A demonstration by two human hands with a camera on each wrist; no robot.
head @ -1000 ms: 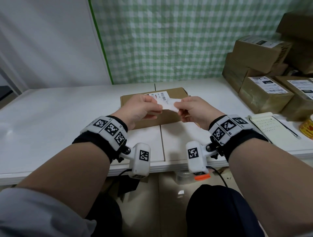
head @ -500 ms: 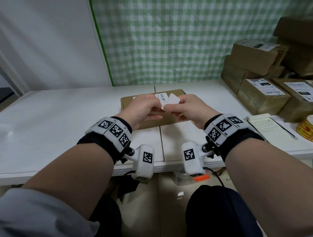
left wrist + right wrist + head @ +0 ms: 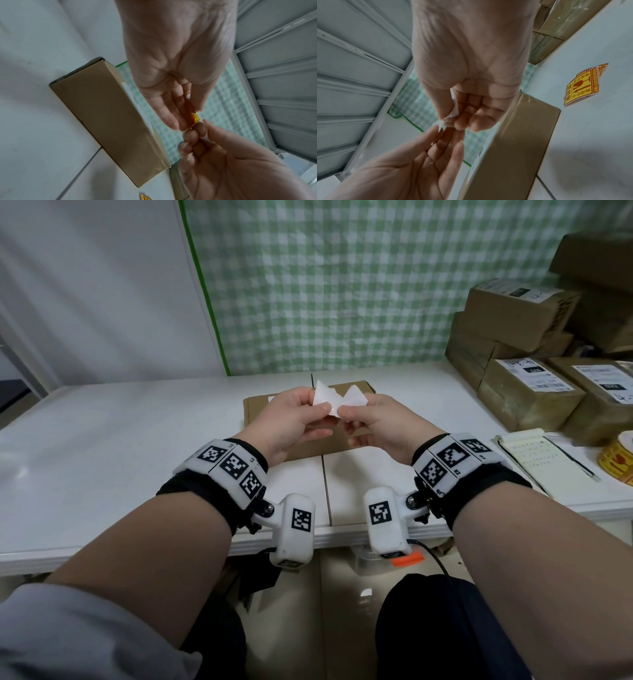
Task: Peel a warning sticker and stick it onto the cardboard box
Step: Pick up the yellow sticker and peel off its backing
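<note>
Both hands are holding the warning sticker point(image 3: 337, 400) between them, above the cardboard box point(image 3: 260, 412). The left hand point(image 3: 291, 419) is pinching one end and the right hand point(image 3: 376, 421) the other, so the sticker's long axis is running hand to hand, its white back facing up. Compared with a second ago, the sticker is now folding into two white peaks and sitting higher. The box is lying flat on the table point(image 3: 102, 440) just beyond the hands.

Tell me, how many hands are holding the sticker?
2. The left hand pinches the sticker on its left side, the right hand on its right, above the cardboard box.
</note>
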